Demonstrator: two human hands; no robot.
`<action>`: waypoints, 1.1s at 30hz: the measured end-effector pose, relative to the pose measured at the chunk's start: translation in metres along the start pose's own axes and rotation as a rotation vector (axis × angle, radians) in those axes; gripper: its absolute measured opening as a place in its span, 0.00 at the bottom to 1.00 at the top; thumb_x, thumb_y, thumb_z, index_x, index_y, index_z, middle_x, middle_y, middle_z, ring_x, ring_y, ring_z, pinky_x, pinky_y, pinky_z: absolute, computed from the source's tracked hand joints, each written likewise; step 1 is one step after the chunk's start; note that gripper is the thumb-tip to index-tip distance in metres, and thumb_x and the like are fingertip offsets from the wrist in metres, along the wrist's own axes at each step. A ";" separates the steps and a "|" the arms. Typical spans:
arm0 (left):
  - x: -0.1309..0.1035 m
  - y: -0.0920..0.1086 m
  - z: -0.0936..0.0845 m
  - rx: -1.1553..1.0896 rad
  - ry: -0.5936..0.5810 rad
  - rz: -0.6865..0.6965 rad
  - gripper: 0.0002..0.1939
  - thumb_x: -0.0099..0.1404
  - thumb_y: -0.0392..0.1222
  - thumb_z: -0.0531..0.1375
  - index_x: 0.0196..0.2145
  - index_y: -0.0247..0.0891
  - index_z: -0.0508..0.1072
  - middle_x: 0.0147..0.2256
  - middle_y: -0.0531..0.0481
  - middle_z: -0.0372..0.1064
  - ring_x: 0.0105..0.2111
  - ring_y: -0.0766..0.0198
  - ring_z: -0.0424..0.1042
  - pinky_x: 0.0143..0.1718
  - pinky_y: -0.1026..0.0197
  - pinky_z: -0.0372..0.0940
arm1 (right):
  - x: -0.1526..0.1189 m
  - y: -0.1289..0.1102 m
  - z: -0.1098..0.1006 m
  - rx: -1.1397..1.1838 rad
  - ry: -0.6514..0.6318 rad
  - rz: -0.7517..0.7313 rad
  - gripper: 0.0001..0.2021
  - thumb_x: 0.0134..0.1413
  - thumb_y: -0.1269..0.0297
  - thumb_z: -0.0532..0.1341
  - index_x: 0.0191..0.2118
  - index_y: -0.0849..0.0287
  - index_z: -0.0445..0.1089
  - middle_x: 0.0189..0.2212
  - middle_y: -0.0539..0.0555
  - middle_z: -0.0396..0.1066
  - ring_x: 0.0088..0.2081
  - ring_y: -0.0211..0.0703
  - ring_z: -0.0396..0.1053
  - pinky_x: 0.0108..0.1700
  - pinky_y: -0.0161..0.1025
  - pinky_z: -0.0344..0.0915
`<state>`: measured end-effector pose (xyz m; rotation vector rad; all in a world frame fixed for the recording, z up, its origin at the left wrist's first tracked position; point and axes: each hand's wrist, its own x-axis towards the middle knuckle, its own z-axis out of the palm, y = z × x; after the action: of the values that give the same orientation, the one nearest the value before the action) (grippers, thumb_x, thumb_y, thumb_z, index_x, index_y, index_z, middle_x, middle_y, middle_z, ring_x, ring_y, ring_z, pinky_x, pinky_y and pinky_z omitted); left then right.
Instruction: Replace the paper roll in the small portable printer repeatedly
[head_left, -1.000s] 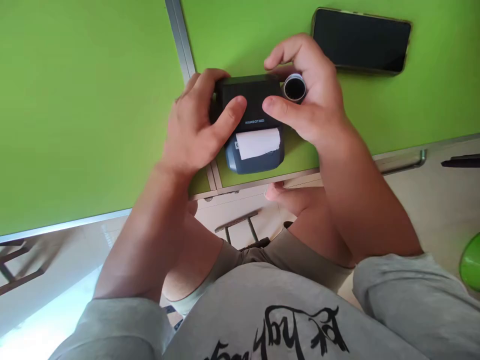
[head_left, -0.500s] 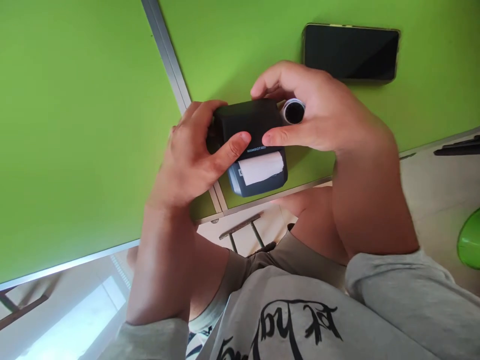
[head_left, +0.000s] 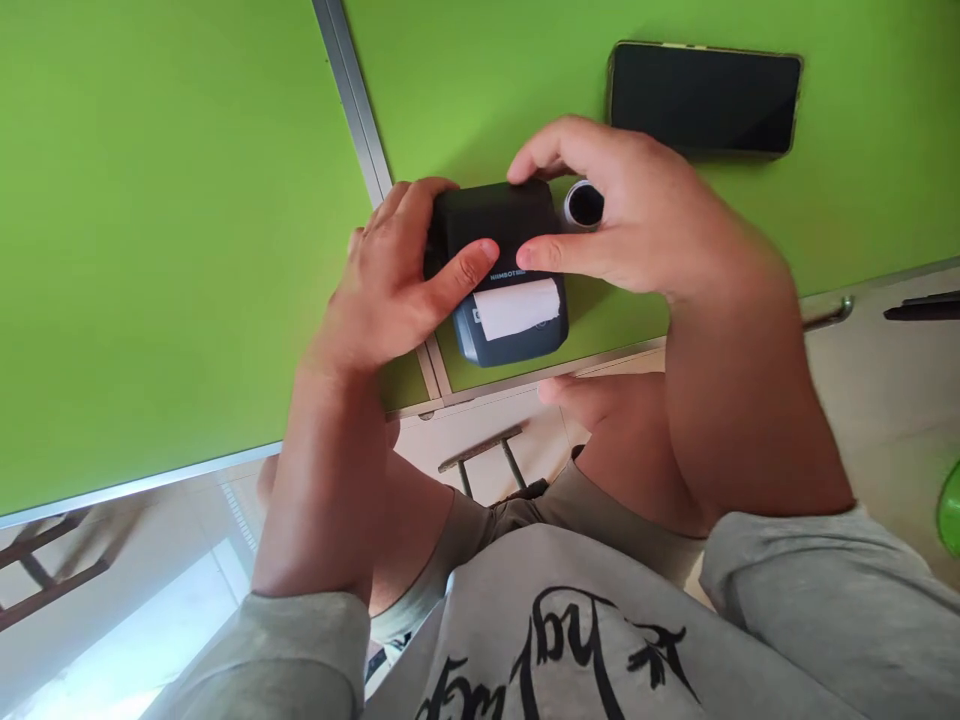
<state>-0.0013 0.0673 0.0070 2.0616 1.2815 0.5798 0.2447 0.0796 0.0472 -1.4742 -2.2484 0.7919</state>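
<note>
A dark label printer [head_left: 501,215] stands near the front edge of the green table, and a strip of white paper [head_left: 517,309] sticks out of its front. My left hand [head_left: 390,285] is closed around the printer's left side, thumb on the lid above the lettering. On the right, my right hand [head_left: 637,215] grips the lid, with its thumb on top and a fingertip at the far edge; its other fingers are partly hidden. A small round white item with a black centre [head_left: 583,205] lies beside the printer, partly covered by my right hand.
A phone [head_left: 705,100] with a dark screen lies behind my right hand. A metal strip [head_left: 352,95] divides the green table [head_left: 165,250] into two panels. Below its front edge are my legs and a stool-like frame [head_left: 480,450]. A green object [head_left: 951,510] is at the far right.
The view has shifted slightly, so the printer and table edge appear a little higher. My right index fingertip now meets the printer's far edge. Both hands otherwise keep their places on it.
</note>
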 end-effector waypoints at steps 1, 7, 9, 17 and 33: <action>0.000 0.000 0.002 0.001 0.017 0.009 0.46 0.67 0.82 0.47 0.60 0.40 0.70 0.53 0.39 0.73 0.51 0.47 0.74 0.52 0.44 0.68 | -0.003 0.000 0.003 -0.050 0.036 -0.026 0.18 0.53 0.55 0.69 0.51 0.46 0.74 0.52 0.50 0.78 0.54 0.56 0.76 0.57 0.55 0.72; -0.007 0.001 0.014 0.037 0.149 0.023 0.40 0.72 0.77 0.45 0.61 0.41 0.69 0.53 0.41 0.74 0.51 0.52 0.75 0.50 0.48 0.69 | -0.030 0.009 0.029 -0.156 0.371 -0.243 0.15 0.64 0.51 0.56 0.51 0.51 0.71 0.54 0.59 0.75 0.59 0.60 0.70 0.63 0.61 0.62; -0.007 -0.001 0.014 0.009 0.172 0.027 0.38 0.72 0.76 0.47 0.61 0.44 0.69 0.54 0.44 0.74 0.49 0.54 0.75 0.50 0.50 0.70 | -0.037 0.015 0.036 -0.139 0.453 -0.302 0.15 0.64 0.51 0.56 0.51 0.50 0.71 0.51 0.59 0.74 0.58 0.61 0.70 0.64 0.62 0.61; -0.004 -0.006 0.001 0.005 0.159 0.012 0.34 0.75 0.71 0.44 0.58 0.47 0.74 0.57 0.47 0.74 0.61 0.48 0.68 0.66 0.40 0.59 | -0.043 0.026 0.046 -0.152 0.500 -0.245 0.16 0.63 0.50 0.54 0.49 0.47 0.72 0.50 0.59 0.73 0.61 0.65 0.68 0.65 0.66 0.58; -0.045 0.033 0.023 0.066 0.299 -0.029 0.27 0.78 0.61 0.48 0.61 0.42 0.71 0.57 0.40 0.72 0.60 0.50 0.72 0.61 0.47 0.68 | -0.044 -0.016 0.053 -0.247 0.560 -0.250 0.09 0.62 0.66 0.54 0.44 0.48 0.68 0.49 0.51 0.78 0.61 0.54 0.71 0.61 0.60 0.62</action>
<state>0.0148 0.0093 0.0128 2.0616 1.5142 0.8683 0.2216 0.0205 0.0167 -1.2711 -2.0716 0.0107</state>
